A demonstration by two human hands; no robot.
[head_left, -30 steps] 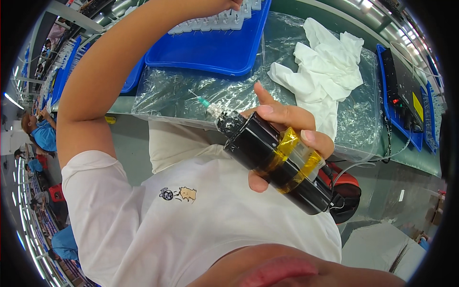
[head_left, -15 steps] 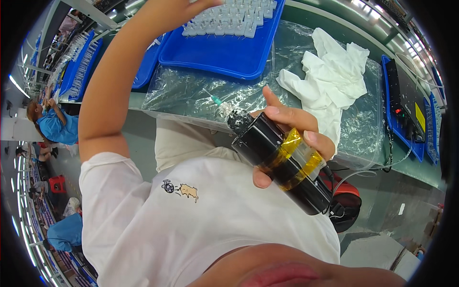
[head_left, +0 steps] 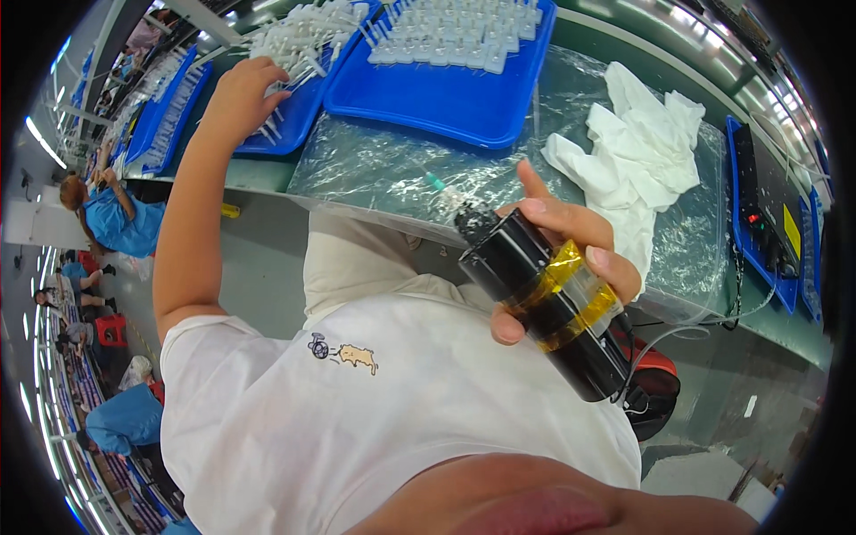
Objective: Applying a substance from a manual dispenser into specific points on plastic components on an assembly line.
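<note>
My right hand is wrapped round a black cylindrical hand tool bound with yellow tape. The tool is tilted, its green needle tip pointing up and left, with whitish crusted residue behind the tip. My left hand reaches over the left blue tray, beside a heap of loose white stick-like parts. Its thumb and forefinger are apart, with nothing visible between them; the other fingertips are partly hidden. To the right, a second blue tray holds rows of white block-shaped parts.
A crumpled white cloth lies on the plastic-covered table. At the right, a black control box sits in a blue tray, and a thin tube and cable run to the tool. People in blue work at the far left.
My left hand has moved left and down from above the right tray to the left tray's loose parts. The tool stays in my right hand; the whole view has shifted slightly.
</note>
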